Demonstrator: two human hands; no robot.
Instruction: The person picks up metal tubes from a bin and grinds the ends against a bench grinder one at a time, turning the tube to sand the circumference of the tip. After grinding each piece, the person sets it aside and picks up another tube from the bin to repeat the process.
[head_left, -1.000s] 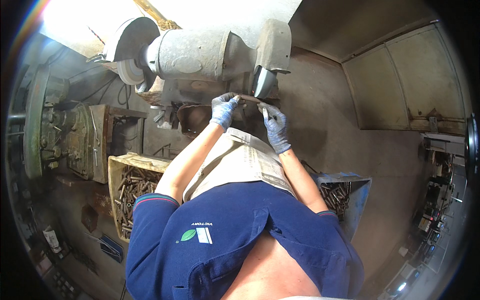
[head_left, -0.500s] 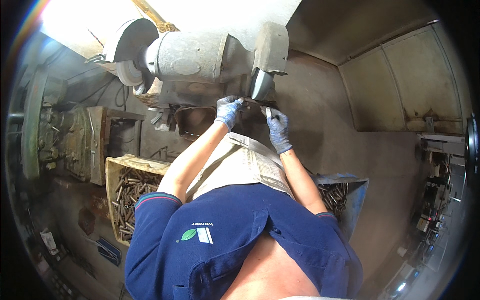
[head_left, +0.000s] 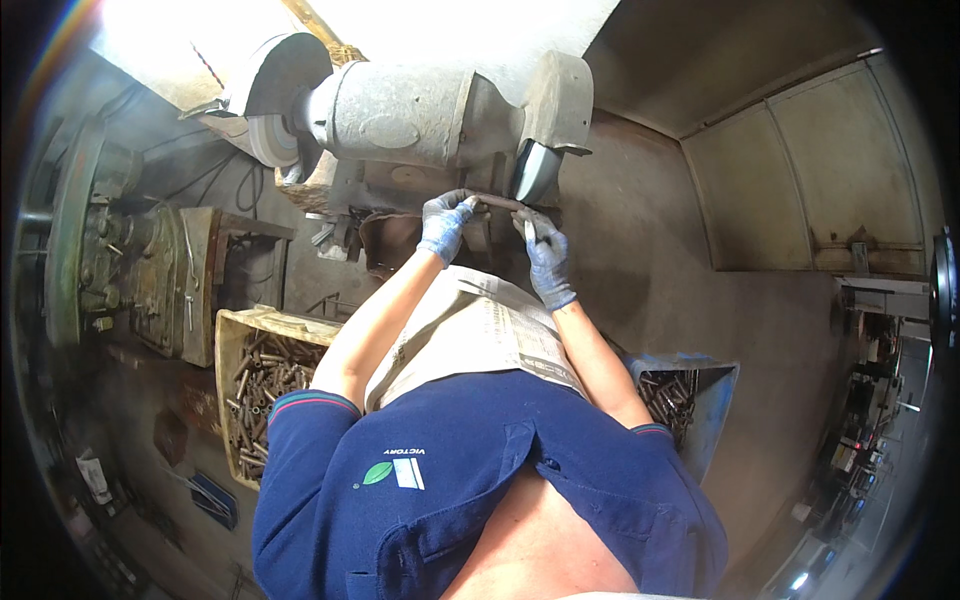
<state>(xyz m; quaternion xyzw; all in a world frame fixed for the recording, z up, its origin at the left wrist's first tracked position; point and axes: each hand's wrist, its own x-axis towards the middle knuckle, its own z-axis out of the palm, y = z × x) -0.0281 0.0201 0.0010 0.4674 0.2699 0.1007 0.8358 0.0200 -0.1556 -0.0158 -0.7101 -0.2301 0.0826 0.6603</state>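
A short brown metal rod point(head_left: 497, 202) lies nearly level between my two hands, in front of a bench grinder point(head_left: 395, 115). My left hand point(head_left: 443, 225), in a blue-grey work glove, pinches its left end. My right hand point(head_left: 546, 258), gloved alike, has its fingers closed at the right end, just below the grinder's right wheel point(head_left: 538, 172). Whether the rod touches that wheel I cannot tell. A metal guard point(head_left: 560, 100) covers the wheel's upper part. The left wheel point(head_left: 272, 140) stands apart from both hands.
A yellowish crate point(head_left: 226, 400) with many metal rods or tubes stands at my left. On my right is a blue bin point(head_left: 715, 400) with similar pieces. A greenish machine point(head_left: 150, 270) stands far left, and metal panels point(head_left: 845, 150) rise at the right. Newspaper-like sheeting point(head_left: 470, 330) covers my lap.
Both hands have shifted slightly left relative to the right wheel, and more of the rod shows between them. The whole view has shifted a little.
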